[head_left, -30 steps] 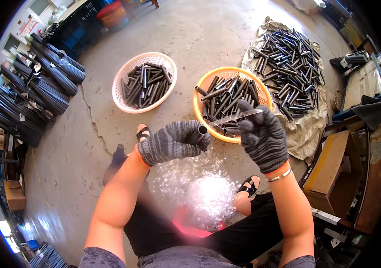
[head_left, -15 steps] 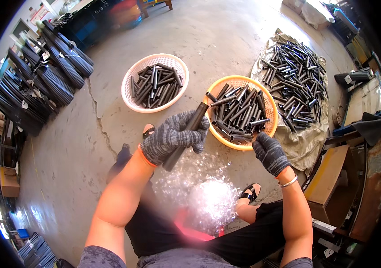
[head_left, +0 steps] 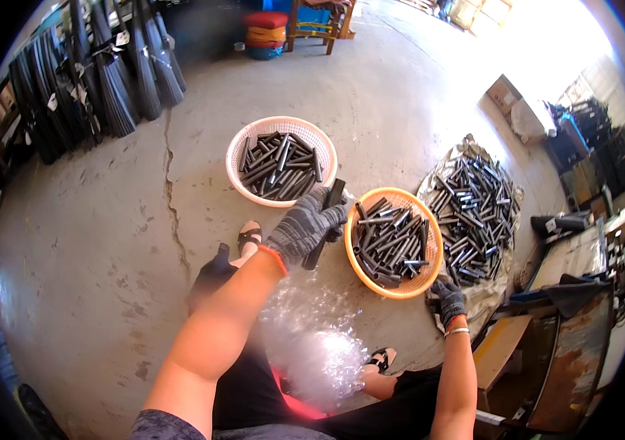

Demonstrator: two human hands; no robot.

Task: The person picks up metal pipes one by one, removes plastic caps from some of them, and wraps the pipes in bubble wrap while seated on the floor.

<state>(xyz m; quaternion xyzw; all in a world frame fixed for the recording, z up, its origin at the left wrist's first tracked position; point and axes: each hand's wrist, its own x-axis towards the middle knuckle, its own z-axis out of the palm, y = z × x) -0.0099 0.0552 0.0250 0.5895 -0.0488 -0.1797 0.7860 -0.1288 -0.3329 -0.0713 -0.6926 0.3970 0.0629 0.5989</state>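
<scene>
My left hand (head_left: 305, 227), in a grey knit glove, grips a black tube (head_left: 325, 222) and holds it out between the two baskets, close to the white basket (head_left: 254, 139) that holds several black tubes. My right hand (head_left: 447, 298), also gloved, hangs low by the near rim of the orange basket (head_left: 356, 257), which is full of black tubes. Whether the right hand holds anything cannot be made out.
A heap of black tubes (head_left: 473, 213) lies on a sheet to the right. Bundles of dark brooms (head_left: 107, 81) lean at the upper left. Clear plastic bags (head_left: 312, 345) lie on my lap. Cardboard and a rusty metal box (head_left: 561, 367) stand at the right.
My left hand has carried the black tube up and toward the white basket. My right hand has dropped from the orange basket to its near edge. The view has tilted up.
</scene>
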